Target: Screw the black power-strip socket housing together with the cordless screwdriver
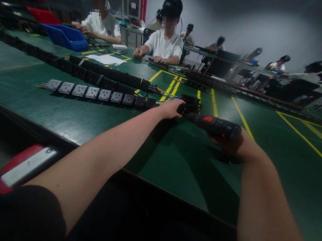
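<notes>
My right hand [232,143] is wrapped round a black power screwdriver [216,126] with an orange mark, its tip pointing left. The tip meets a black part [189,104] near the middle of the green table. My left hand [172,108] is closed on the near end of that part; its fingertips are partly hidden. To the left of this hand lies a long strip of grey sockets [92,92], running up to the wrist. Behind it are a black strip [110,73] with loose coloured wires at its right end and a longer dark strip [44,56].
The green table [155,167] bears yellow tape lines. A blue bin [66,37] and white papers [106,58] lie at the back left. Two people in white shirts sit across the table, others farther back. Long dark strips run along the far right edge.
</notes>
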Demonstrator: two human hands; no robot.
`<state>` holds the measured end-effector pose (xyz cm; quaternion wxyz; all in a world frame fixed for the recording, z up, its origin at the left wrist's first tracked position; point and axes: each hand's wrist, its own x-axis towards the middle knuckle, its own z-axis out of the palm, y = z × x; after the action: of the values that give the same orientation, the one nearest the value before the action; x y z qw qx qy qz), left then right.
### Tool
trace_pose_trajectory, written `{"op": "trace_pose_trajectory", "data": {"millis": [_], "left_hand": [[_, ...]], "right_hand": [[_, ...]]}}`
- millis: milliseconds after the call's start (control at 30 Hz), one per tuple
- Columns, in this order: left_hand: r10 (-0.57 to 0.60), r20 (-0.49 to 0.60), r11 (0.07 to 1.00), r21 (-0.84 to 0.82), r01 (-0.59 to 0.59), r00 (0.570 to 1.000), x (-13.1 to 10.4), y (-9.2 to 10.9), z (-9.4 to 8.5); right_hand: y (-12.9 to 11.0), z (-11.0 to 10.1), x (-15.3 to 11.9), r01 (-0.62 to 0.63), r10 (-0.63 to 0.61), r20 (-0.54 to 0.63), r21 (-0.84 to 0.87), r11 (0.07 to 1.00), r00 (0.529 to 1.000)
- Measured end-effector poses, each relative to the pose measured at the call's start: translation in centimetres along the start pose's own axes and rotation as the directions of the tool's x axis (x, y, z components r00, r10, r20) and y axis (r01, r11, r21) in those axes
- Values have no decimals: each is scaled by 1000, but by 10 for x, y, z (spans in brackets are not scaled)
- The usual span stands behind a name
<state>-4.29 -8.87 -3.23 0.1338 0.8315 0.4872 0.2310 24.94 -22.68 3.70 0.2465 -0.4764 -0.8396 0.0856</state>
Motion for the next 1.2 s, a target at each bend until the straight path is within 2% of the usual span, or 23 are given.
{"op": "trace_pose_trajectory", "data": {"millis": [200,500,767,1033,1200], "left_hand": [[1,-5,1000,0,-1,1000,-1,0,0],[12,-17,1000,-5,-12,1000,0,-2,2],[-1,-2,1000,-3,1,1000,-1,1,0],[-11,-4,1000,-10,11,1000,-2,3,-1],[-15,-6,1000,0,15,1000,-3,5,-1]], "right_hand": [[2,1,-3,-104,103,36,38,994,994],[2,-1,-5,-122,120,41,36,992,992],[-8,-2,-2,-91,89,28,51,995,996],[6,3,-3,-47,44,25,100,994,999],[6,1,-5,-15,9,52,122,992,999]]}}
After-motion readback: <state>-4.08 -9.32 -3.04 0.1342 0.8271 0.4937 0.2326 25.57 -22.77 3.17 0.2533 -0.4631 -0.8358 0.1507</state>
